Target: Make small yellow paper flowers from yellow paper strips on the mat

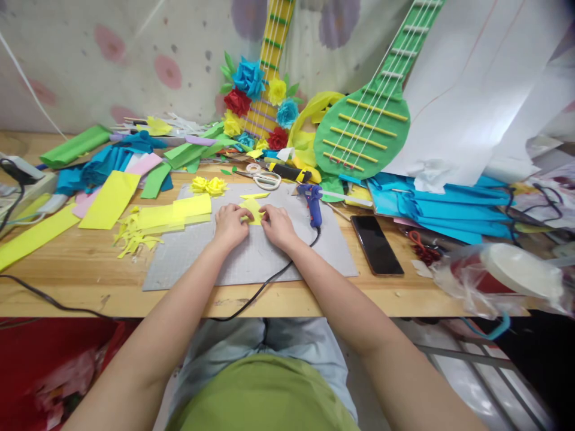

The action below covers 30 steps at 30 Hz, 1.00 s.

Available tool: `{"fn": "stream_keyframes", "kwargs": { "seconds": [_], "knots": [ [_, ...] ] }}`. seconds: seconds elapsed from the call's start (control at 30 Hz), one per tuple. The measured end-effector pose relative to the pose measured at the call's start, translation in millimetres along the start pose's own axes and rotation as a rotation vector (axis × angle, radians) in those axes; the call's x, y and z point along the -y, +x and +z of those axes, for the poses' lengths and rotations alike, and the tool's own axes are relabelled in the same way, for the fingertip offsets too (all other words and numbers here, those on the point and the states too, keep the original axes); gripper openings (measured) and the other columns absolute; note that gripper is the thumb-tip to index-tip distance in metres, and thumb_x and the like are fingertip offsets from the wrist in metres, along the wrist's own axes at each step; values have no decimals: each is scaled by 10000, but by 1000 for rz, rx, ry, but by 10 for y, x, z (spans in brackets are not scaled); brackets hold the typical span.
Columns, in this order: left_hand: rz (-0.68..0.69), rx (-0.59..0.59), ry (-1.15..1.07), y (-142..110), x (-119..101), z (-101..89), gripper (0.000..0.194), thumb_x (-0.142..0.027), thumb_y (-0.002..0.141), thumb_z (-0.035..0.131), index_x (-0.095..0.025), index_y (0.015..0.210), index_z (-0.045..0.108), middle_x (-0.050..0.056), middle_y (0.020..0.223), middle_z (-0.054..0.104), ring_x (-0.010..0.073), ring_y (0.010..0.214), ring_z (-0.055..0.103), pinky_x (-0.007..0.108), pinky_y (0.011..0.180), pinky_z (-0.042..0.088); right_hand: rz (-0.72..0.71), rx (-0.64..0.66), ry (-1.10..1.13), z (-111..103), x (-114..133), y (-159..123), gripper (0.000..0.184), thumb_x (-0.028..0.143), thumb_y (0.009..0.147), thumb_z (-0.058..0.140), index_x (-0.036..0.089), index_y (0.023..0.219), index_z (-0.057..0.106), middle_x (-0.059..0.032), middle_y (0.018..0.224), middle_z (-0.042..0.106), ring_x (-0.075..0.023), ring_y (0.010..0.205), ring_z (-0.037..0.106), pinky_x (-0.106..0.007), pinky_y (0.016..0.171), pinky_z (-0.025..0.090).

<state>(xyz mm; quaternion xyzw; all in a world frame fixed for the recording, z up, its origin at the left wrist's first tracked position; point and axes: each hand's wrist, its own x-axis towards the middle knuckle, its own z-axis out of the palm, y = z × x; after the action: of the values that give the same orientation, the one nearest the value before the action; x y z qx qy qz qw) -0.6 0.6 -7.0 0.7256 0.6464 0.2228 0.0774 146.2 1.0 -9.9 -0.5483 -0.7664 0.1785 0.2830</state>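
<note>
My left hand [230,225] and my right hand [278,226] rest side by side on a grey cutting mat [251,260]. Both pinch a small piece of yellow crepe paper [252,210] between their fingertips. The fingers of both hands are curled closed on the paper. Two finished yellow paper flowers [209,186] lie on the mat's far left corner. A blue glue gun [312,201] lies just right of my right hand, its black cord running under my right forearm.
A black phone [376,243] lies right of the mat. Scissors [263,178] sit behind it. Yellow paper strips and scraps [153,222] lie left. Green paper guitars [363,129], paper flowers [251,96] and blue paper [444,206] crowd the back and right.
</note>
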Motion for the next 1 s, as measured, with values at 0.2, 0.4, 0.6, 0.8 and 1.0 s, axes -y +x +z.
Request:
{"fn": "stream_keyframes", "kwargs": {
  "seconds": [0.2, 0.4, 0.6, 0.8, 1.0],
  "knots": [
    [53, -20, -34, 6, 60, -27, 398, -34, 666, 434, -267, 897, 658, 55, 995, 572, 234, 1023, 468, 401, 927, 352, -28, -9, 19, -7, -34, -6, 279, 100, 753, 442, 186, 999, 543, -39, 871, 626, -192, 877, 503, -335, 866, 369],
    [117, -50, -116, 45, 182, -53, 509, -36, 632, 432, -199, 1093, 574, 56, 1152, 590, 198, 1104, 487, 337, 991, 349, -206, -4, 35, -75, -32, -63, 384, 80, 685, 453, 177, 1048, 531, -56, 961, 596, -189, 945, 477, -319, 870, 377],
    [80, -30, -92, 44, 193, -38, 592, -152, 715, 460, -148, 1302, 384, 76, 1158, 603, 235, 1062, 525, 362, 941, 381, -253, 29, -26, -83, 4, -68, 406, 68, 692, 446, 186, 1071, 528, -53, 987, 615, -209, 987, 450, -341, 873, 371],
    [79, -50, -50, 21, 127, -55, 512, -241, 739, 498, -152, 1241, 452, 81, 1066, 628, 246, 1002, 528, 369, 904, 388, -249, 17, -102, -59, 11, -44, 363, 74, 735, 435, 178, 1068, 534, -72, 1012, 614, -223, 995, 433, -360, 878, 360],
    [138, -36, -32, 7, 134, -63, 376, -249, 719, 521, -176, 1085, 568, 85, 1038, 622, 241, 998, 523, 381, 908, 385, -199, -8, -95, -65, 2, -29, 327, 97, 755, 454, 179, 1062, 536, -70, 966, 622, -223, 969, 442, -357, 863, 365]
  ]
}}
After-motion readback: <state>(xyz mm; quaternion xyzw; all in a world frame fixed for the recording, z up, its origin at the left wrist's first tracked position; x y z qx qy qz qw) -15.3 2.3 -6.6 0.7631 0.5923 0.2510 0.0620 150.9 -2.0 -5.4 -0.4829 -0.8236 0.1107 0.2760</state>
